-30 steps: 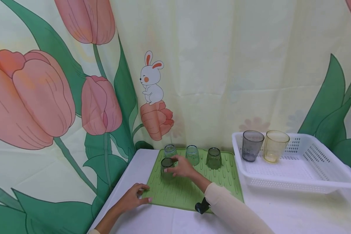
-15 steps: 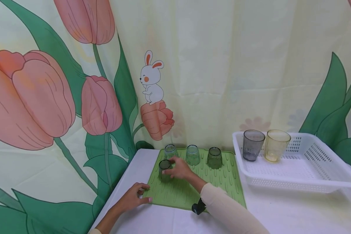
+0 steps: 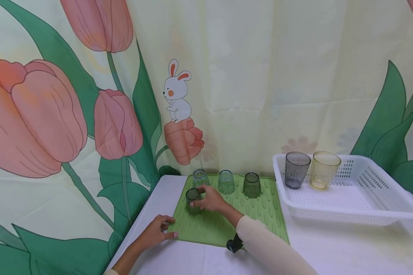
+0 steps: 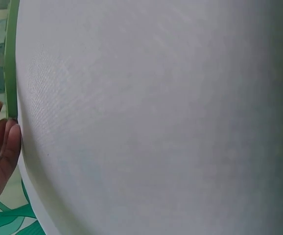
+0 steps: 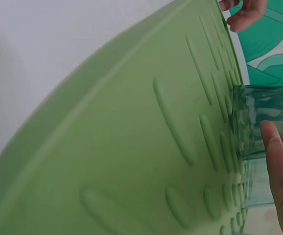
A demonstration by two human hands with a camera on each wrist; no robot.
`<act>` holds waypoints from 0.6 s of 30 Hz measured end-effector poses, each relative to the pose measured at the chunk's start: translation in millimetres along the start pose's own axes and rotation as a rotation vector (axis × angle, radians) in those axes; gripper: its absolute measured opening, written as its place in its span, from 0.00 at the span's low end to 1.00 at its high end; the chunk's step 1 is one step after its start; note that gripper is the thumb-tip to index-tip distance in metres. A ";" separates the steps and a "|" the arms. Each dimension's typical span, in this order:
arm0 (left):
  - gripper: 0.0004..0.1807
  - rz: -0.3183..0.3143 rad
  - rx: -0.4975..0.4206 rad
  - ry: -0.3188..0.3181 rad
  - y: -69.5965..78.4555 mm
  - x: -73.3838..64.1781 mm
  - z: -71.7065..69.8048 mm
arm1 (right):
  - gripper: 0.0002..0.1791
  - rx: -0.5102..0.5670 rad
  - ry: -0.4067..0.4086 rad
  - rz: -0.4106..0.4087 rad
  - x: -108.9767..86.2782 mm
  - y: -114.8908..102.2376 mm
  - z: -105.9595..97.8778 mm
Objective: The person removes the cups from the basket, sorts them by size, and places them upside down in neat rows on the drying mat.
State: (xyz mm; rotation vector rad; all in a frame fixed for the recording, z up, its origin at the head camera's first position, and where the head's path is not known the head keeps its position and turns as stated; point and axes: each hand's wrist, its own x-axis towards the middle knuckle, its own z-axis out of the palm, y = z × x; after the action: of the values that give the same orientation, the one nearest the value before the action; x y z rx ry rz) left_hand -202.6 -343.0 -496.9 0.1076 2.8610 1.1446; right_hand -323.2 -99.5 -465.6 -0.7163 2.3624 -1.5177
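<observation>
My right hand [image 3: 211,198] holds a small dark grey-green drinking glass [image 3: 191,206] by its right side, thumb in front and fingers behind. The glass stands upside down on the left part of a green ribbed drying mat [image 3: 223,225]. In the right wrist view, its base end is out of frame, and a fingertip lies against the glass wall [image 5: 259,105]. My left hand [image 3: 156,231] rests at the mat's front left corner, thumb and fingers touching its edge. The left wrist view shows those fingers [image 4: 9,142] at the mat edge [image 4: 11,63].
Along the mat's back stand a clear bluish glass [image 3: 200,177], a pale green glass [image 3: 226,183] and a dark glass [image 3: 252,186], all inverted. A white perforated basket [image 3: 351,217] at right holds an upright grey glass [image 3: 297,172] and a yellow glass [image 3: 324,172].
The right hand and the dark glass have shifted slightly left and toward me on the mat, settling over the last half second. The left hand has stayed at the corner.
</observation>
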 end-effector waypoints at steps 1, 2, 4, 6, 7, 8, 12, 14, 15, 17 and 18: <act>0.27 0.002 0.003 0.001 -0.7 0.3 0.1 | 0.38 -0.002 0.003 -0.004 -0.6 0.3 -0.9; 0.27 0.003 0.005 0.004 -1.5 0.5 0.2 | 0.38 -0.004 0.004 -0.007 -1.4 0.8 -1.9; 0.26 0.007 0.010 0.009 -2.6 0.6 0.2 | 0.37 0.004 0.004 -0.011 -3.7 1.3 -4.8; 0.26 0.013 0.020 0.010 -4.2 0.9 0.6 | 0.37 0.012 0.003 -0.019 -6.8 1.8 -8.6; 0.26 0.013 0.021 0.012 -4.5 0.9 0.7 | 0.37 0.020 0.002 -0.024 -8.6 1.7 -10.7; 0.25 0.014 0.019 0.015 -4.4 0.7 0.6 | 0.37 0.025 0.000 -0.028 -10.8 1.7 -13.0; 0.25 0.004 0.017 0.020 -2.3 -0.3 -0.3 | 0.36 0.029 -0.002 -0.030 -22.1 -0.5 -24.0; 0.24 -0.004 0.011 0.025 -0.6 -0.9 -0.9 | 0.36 0.019 -0.004 -0.024 -28.6 -1.1 -31.3; 0.24 -0.008 0.009 0.026 0.1 -1.0 -0.9 | 0.35 0.019 -0.005 -0.020 -32.1 -1.3 -35.6; 0.25 -0.012 0.004 0.027 2.5 -1.0 -1.7 | 0.35 0.005 0.001 -0.014 -38.6 -1.0 -44.5; 0.25 -0.013 -0.001 0.027 3.3 -0.7 -2.1 | 0.34 0.011 0.002 -0.015 -41.8 -0.8 -49.0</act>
State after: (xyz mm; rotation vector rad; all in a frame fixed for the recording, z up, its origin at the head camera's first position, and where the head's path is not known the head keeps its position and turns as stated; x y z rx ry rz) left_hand -201.9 -342.1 -493.0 0.0733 2.8801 1.1537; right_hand -309.6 -39.5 -446.3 -0.7319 2.3532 -1.5369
